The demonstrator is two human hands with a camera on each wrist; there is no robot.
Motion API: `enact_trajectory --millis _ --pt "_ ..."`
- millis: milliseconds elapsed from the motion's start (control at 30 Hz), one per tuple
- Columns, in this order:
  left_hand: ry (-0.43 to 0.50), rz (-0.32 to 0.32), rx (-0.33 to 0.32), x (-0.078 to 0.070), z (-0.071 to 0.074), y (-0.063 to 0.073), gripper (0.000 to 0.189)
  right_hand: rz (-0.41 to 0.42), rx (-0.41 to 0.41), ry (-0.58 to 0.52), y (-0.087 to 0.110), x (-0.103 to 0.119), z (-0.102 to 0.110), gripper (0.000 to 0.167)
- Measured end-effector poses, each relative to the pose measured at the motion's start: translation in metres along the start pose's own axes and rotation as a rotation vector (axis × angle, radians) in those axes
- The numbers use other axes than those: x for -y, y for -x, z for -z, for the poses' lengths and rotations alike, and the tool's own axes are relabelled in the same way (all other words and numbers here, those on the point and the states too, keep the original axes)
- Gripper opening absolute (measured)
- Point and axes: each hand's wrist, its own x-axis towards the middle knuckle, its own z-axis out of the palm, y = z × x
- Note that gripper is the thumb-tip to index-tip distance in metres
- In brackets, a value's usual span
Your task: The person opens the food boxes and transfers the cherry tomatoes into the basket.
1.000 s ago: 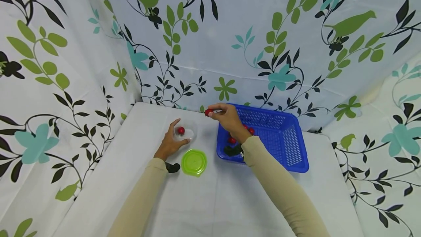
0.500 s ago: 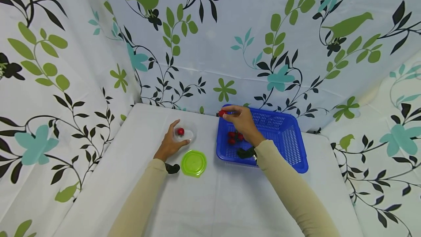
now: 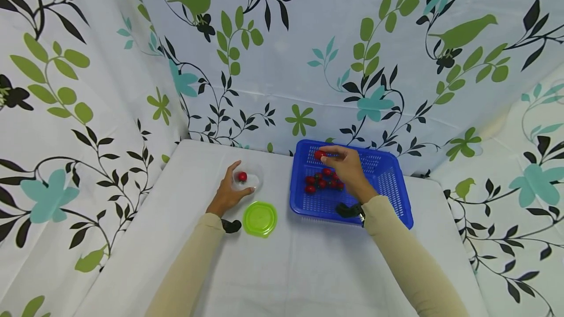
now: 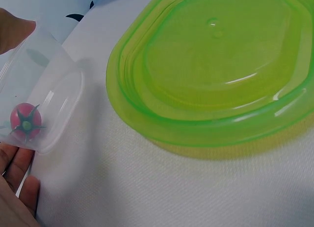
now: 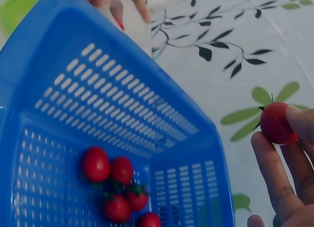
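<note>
My left hand [image 3: 225,193] grips a clear plastic container [image 4: 63,102] on the white table, thumb on one side and fingers on the other. One cherry tomato [image 4: 26,121] with a green calyx lies inside it. Between the fingertips of my right hand [image 3: 349,170] I pinch another cherry tomato [image 5: 277,123], above the far left part of a blue plastic basket [image 3: 296,204]. Several more tomatoes [image 5: 96,164] lie on the basket's bottom, toward its left side in the head view.
A translucent green lid [image 3: 260,218] lies on the white tabletop [image 3: 264,278], just in front of the container and left of the basket. A patterned cloth [image 3: 273,62] hangs behind the table and along its sides.
My right hand has moved right with its tomato, from the gap between container and basket to over the basket. The left hand keeps its hold on the container.
</note>
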Motion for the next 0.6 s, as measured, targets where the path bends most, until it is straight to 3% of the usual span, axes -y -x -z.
enact_trajectory --millis 600 --pt "0.007 -0.013 0.005 0.005 -0.001 -0.004 0.104 -0.020 -0.102 -0.012 0.014 -0.023 0.055 0.035"
